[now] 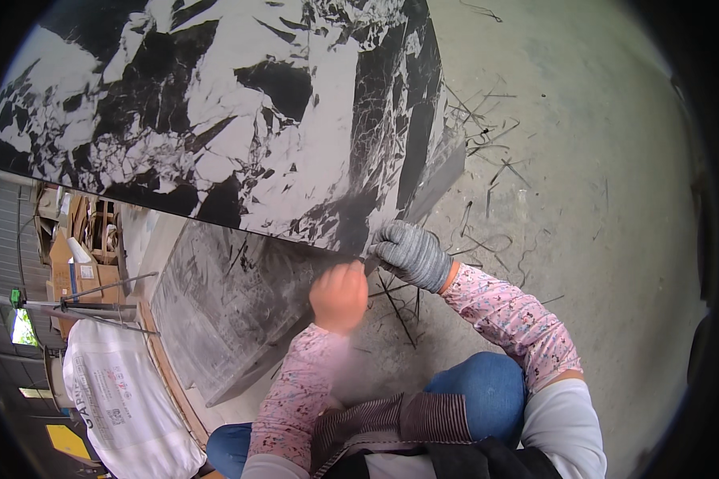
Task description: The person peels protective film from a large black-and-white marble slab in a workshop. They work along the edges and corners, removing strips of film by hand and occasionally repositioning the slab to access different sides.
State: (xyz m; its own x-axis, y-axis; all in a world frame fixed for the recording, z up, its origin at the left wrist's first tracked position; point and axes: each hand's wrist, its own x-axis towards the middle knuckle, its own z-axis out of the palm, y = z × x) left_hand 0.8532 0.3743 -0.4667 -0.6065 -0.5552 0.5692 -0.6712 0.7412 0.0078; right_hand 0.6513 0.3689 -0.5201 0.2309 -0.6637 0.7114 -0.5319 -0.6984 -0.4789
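A large panel (272, 128) with a black-and-white marble pattern fills the upper left, its near corner pointing toward me. At that corner my right hand (411, 254), in a grey knitted glove, has its fingers curled in and pressed together against the edge. Whatever lies between those fingertips is hidden. Just left of it, below the panel's near edge, my bare left hand (339, 297) is closed like a fist, slightly blurred. I cannot make out what it holds. Pink flowered sleeves cover both forearms.
Beneath the panel stands a grey, scuffed slab-like surface (216, 303). Thin dark strips (499, 164) lie scattered on the concrete floor (607, 239). At left are a white woven sack (128, 399), cardboard boxes (80, 267) and a metal bar frame (72, 305).
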